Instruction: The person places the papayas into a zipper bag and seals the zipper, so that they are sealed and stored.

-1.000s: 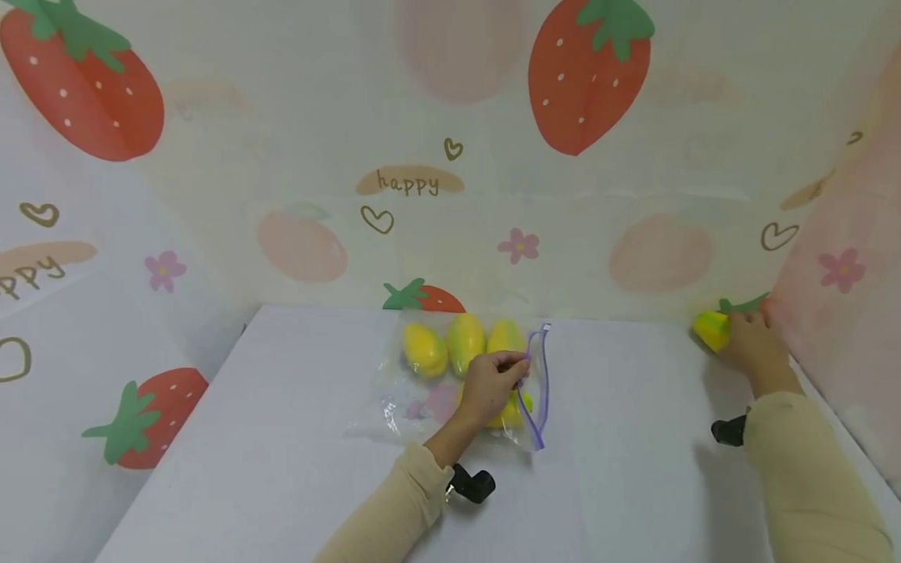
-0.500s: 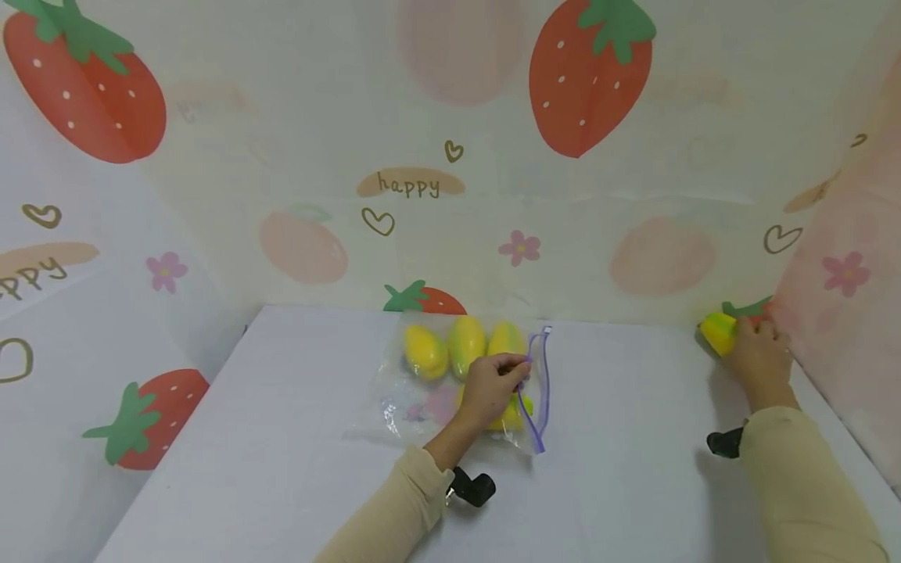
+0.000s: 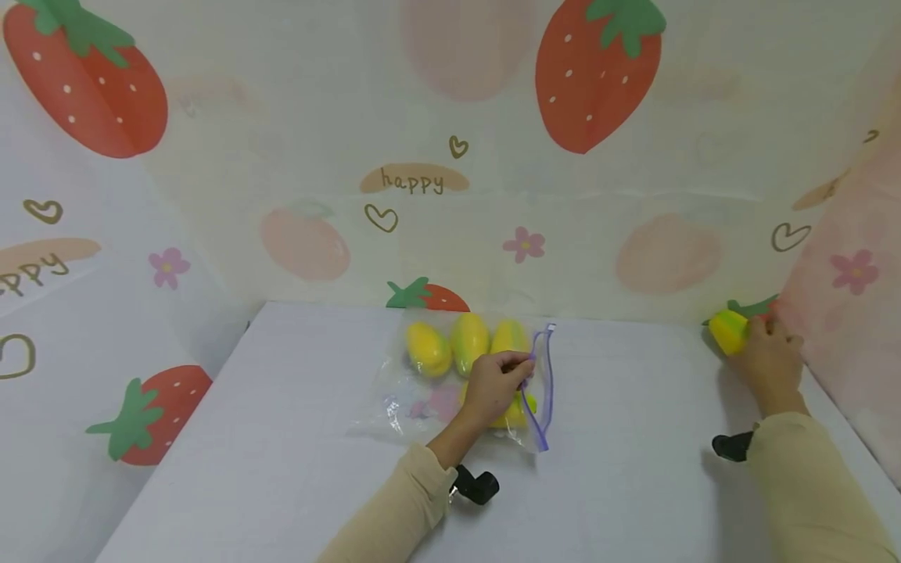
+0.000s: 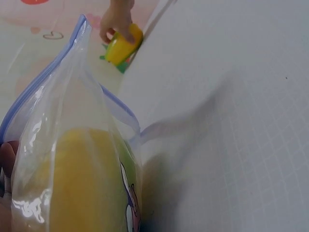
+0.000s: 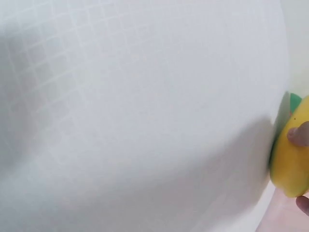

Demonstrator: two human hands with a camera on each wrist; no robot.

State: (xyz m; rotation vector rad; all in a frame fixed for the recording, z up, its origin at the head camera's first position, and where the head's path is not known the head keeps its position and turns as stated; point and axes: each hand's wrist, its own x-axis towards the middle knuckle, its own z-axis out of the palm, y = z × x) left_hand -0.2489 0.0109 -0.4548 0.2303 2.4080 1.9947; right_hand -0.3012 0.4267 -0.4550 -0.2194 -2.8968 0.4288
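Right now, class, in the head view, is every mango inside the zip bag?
No: the right grip holds one mango well apart from the zip bag.

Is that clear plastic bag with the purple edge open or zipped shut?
The bag is open: in the head view its purple zip strips stand apart, with the left hand pinching one.

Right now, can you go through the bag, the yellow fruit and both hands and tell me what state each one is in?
Zip bag: unzipped, mouth parted, resting on the table.
Bagged fruits: at least four inside, one partly covered by the left hand.
Loose fruit: outside the bag, held.
Left hand: pinching the bag's mouth edge.
Right hand: gripping the loose fruit.
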